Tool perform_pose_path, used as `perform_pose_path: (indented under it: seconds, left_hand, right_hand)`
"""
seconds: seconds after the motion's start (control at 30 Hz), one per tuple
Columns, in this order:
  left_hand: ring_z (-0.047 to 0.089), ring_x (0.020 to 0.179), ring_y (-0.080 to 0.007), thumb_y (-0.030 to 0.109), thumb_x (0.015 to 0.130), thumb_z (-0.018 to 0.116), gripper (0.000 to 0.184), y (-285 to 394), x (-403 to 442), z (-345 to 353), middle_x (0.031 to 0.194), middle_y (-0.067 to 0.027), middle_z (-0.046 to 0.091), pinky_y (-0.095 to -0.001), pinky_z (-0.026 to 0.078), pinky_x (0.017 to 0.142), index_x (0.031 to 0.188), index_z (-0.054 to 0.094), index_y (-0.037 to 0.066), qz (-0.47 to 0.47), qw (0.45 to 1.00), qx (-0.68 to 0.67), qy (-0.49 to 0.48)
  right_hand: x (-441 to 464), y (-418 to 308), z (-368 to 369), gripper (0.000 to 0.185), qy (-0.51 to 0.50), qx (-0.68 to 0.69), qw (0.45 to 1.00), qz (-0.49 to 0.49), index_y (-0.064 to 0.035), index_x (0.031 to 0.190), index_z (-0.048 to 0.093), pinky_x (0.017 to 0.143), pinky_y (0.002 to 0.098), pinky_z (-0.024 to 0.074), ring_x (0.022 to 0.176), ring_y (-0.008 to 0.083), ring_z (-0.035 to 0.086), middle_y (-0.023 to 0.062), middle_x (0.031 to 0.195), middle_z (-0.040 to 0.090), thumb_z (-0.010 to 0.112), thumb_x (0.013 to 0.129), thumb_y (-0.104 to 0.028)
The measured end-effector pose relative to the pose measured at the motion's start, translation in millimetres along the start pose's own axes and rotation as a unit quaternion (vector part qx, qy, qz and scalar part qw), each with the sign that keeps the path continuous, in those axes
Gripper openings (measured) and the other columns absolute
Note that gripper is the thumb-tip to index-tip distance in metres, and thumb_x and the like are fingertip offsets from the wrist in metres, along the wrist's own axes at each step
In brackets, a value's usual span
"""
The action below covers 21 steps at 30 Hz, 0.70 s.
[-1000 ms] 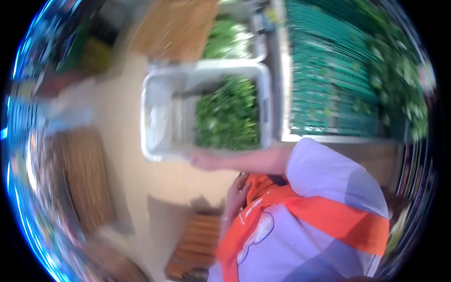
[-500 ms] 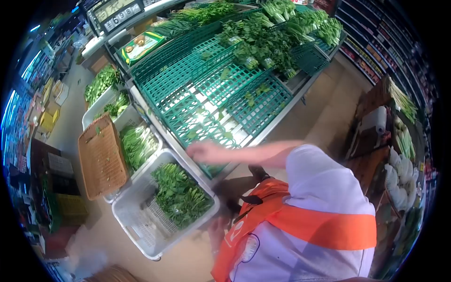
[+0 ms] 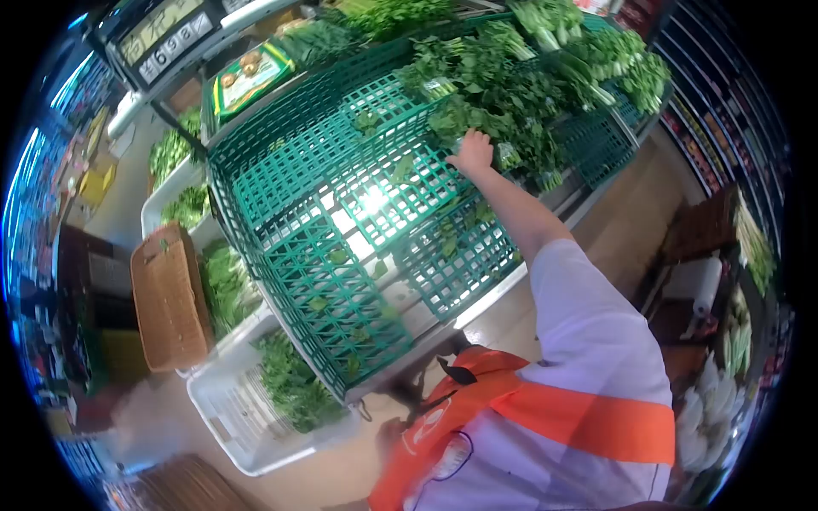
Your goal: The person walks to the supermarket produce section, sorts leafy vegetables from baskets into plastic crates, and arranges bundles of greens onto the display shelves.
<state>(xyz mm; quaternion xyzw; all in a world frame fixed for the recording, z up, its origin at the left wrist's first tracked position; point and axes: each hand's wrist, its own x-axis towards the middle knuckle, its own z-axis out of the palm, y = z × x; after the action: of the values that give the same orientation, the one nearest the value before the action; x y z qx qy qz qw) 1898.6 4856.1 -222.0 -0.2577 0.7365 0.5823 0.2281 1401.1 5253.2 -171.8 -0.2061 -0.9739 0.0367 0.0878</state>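
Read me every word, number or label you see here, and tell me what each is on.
"698": large digits on the black-framed price sign; the mark before them is unclear.
Characters on that sign's upper panel: too blurred.
White print on the bright orange fabric apron: too blurred.
Blue-outlined patch on the white shirt: illegible.
Pale bands on dark green leafy bunches: any print too small.

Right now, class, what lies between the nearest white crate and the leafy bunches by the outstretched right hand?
Green lattice trays with scattered loose leaves lie between the white crate and the leafy bunches at the right hand, as the head view shows.
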Motion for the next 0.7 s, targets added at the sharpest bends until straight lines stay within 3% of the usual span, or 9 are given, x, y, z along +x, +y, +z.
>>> perform_pose_path:
  seconds: [0.1,0.17,0.3,0.33,0.4,0.43,0.5,0.57,0.7]
  left_hand:
    - [0.059,0.081,-0.0141,0.024,0.088,0.054,0.027,-82.2,19.1,7.8,0.092,-0.0060,0.063,-0.0258,0.047,0.066,0.106,0.057,0.004,-0.070,0.985,-0.144,0.069]
    - [0.055,0.076,-0.0111,0.027,0.088,0.054,0.029,-79.2,0.5,7.0,0.089,-0.0019,0.059,-0.0254,0.046,0.063,0.108,0.055,0.006,-0.080,0.951,-0.255,0.154]
    - [0.049,0.085,-0.0151,0.033,0.086,0.058,0.049,-117.6,-18.0,-37.0,0.097,-0.0038,0.050,-0.0321,0.046,0.067,0.124,0.041,0.009,-0.140,0.843,-0.358,0.377]
    - [0.047,0.089,-0.0175,0.038,0.084,0.060,0.054,-116.7,-21.2,-53.2,0.102,-0.0063,0.047,-0.0340,0.045,0.068,0.126,0.039,0.011,-0.153,0.806,-0.367,0.439]
    - [0.046,0.094,-0.0219,0.043,0.081,0.061,0.069,-154.6,-12.4,-101.0,0.110,-0.0094,0.047,-0.0394,0.044,0.072,0.133,0.033,0.009,-0.215,0.751,-0.365,0.507]
    - [0.046,0.098,-0.0236,0.044,0.080,0.062,0.074,-164.3,-3.9,-127.2,0.115,-0.0106,0.046,-0.0401,0.044,0.075,0.136,0.031,0.008,-0.262,0.724,-0.363,0.525]
    - [0.042,0.113,-0.0307,0.046,0.078,0.063,0.084,-136.9,0.3,-168.7,0.130,-0.0176,0.039,-0.0423,0.043,0.084,0.138,0.026,0.001,-0.240,0.718,-0.338,0.559]
    - [0.030,0.127,-0.0351,0.049,0.076,0.064,0.090,-194.4,36.9,-213.8,0.140,-0.0234,0.027,-0.0435,0.037,0.096,0.135,0.025,-0.007,-0.238,0.718,-0.223,0.615]
    - [0.017,0.132,-0.0383,0.044,0.074,0.066,0.093,-208.2,86.1,-273.1,0.141,-0.0274,0.021,-0.0480,0.023,0.105,0.135,0.021,-0.010,-0.307,0.680,-0.090,0.660]
  right_hand:
    - [24.0,7.6,1.6,0.086,0.001,-0.088,0.996,0.004,0.0014,0.124,0.041,0.081,0.0419,0.0481,0.098,0.0274,0.058,0.0142,0.105,0.060,0.075,0.062,-0.047]
    - [34.7,8.5,-6.5,0.060,-0.047,-0.036,0.998,0.005,-0.0063,0.106,0.058,0.079,0.0424,0.0486,0.093,0.0281,0.061,0.0131,0.099,0.063,0.073,0.061,-0.043]
    - [72.7,36.3,25.7,0.053,-0.178,0.279,0.943,-0.035,-0.0058,0.097,0.064,0.073,0.0353,0.0468,0.080,0.0245,0.062,0.0094,0.091,0.065,0.071,0.061,-0.044]
    - [47.0,24.1,6.4,0.052,-0.197,0.436,0.876,-0.059,-0.0040,0.101,0.062,0.072,0.0325,0.0462,0.080,0.0210,0.061,0.0075,0.093,0.065,0.070,0.065,-0.041]
    - [-5.2,-16.5,-36.6,0.074,-0.259,0.483,0.835,-0.039,-0.0006,0.128,0.042,0.090,0.0331,0.0372,0.105,0.0220,0.051,0.0111,0.118,0.054,0.071,0.069,-0.034]
    - [-43.4,-49.8,-69.1,0.078,-0.302,0.490,0.816,-0.054,0.0021,0.130,0.038,0.097,0.0332,0.0308,0.113,0.0226,0.046,0.0130,0.122,0.050,0.071,0.069,-0.033]
    - [-89.6,-96.5,-71.6,0.078,-0.289,0.508,0.800,-0.138,0.0045,0.128,0.038,0.097,0.0330,0.0326,0.110,0.0219,0.048,0.0138,0.119,0.051,0.071,0.068,-0.032]
    - [-159.8,-182.5,-124.3,0.076,-0.420,0.417,0.756,-0.280,0.0060,0.127,0.038,0.095,0.0327,0.0357,0.108,0.0213,0.049,0.0149,0.117,0.052,0.071,0.066,-0.026]
    - [-302.2,-342.3,-119.3,0.072,-0.579,0.383,0.600,-0.397,0.0071,0.123,0.042,0.090,0.0302,0.0400,0.104,0.0209,0.052,0.0135,0.115,0.054,0.072,0.064,-0.022]
